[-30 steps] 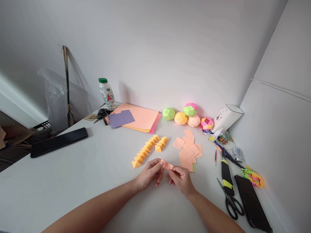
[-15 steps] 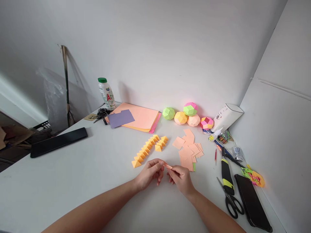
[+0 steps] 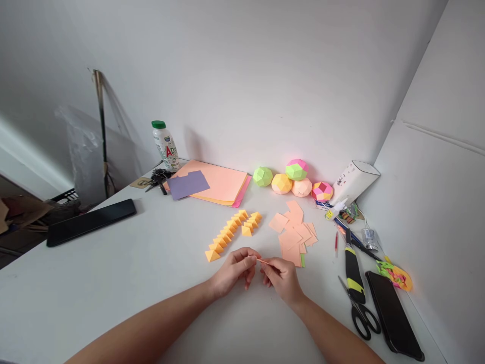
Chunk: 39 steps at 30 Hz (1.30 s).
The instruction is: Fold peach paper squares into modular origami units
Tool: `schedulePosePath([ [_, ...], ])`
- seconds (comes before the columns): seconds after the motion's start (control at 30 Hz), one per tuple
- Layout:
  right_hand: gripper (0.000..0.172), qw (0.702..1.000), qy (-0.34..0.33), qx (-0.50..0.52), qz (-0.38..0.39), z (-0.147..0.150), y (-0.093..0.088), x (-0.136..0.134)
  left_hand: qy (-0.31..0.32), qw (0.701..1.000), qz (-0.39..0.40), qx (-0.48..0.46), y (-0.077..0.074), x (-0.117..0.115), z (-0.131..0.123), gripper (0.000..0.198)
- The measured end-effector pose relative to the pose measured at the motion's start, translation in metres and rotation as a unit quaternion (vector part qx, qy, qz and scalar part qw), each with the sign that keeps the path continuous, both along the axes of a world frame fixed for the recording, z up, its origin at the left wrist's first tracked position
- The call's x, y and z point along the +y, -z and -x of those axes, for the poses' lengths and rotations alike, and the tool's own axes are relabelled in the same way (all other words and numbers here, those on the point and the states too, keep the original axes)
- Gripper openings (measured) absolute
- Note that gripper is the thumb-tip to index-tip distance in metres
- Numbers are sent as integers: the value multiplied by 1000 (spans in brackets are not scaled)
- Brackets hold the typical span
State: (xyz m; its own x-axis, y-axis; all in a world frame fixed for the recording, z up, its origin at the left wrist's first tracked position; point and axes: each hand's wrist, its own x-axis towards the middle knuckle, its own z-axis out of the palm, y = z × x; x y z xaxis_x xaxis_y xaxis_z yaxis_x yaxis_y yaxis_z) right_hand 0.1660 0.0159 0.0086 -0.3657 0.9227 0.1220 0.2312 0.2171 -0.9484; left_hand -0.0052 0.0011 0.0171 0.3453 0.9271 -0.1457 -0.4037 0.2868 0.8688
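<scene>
Between my two hands is a small piece of peach paper (image 3: 261, 261), seen nearly edge-on. My left hand (image 3: 238, 266) pinches its left end between thumb and fingers. The other end is pinched by my right hand (image 3: 281, 276). Most of the paper is hidden by my fingertips. Just beyond my left hand, folded orange paper units (image 3: 226, 233) stand in one long row, with a shorter row (image 3: 252, 223) beside it. Loose peach paper pieces (image 3: 291, 238) lie overlapping past my right hand, with a bit of green paper (image 3: 302, 260) showing under them.
Paper balls (image 3: 281, 184) sit against the wall. Stacked coloured sheets (image 3: 223, 179) lie near a white bottle (image 3: 165, 146). On the right are scissors (image 3: 359, 312), a black-and-yellow cutter (image 3: 353, 273), a dark phone (image 3: 394, 316) and a glue bottle (image 3: 335, 210). A long black object (image 3: 93, 221) lies left.
The peach paper has tilted in my fingers and now shows as a thinner strip. Both hands stay almost in place.
</scene>
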Motion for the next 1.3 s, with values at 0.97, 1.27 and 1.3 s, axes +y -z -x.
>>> schedulePosePath([
  [0.97,29,1000,8,7,23,0,0,0,11,999,-19,38,2,0,1,28],
  [1.27,32,997,-36,40,51,-3,1,-1,9,998,-22,58,1,0,0,30],
  [1.3,32,997,-41,42,52,-3,-1,-1,6,998,-24,60,-1,-1,0,30],
])
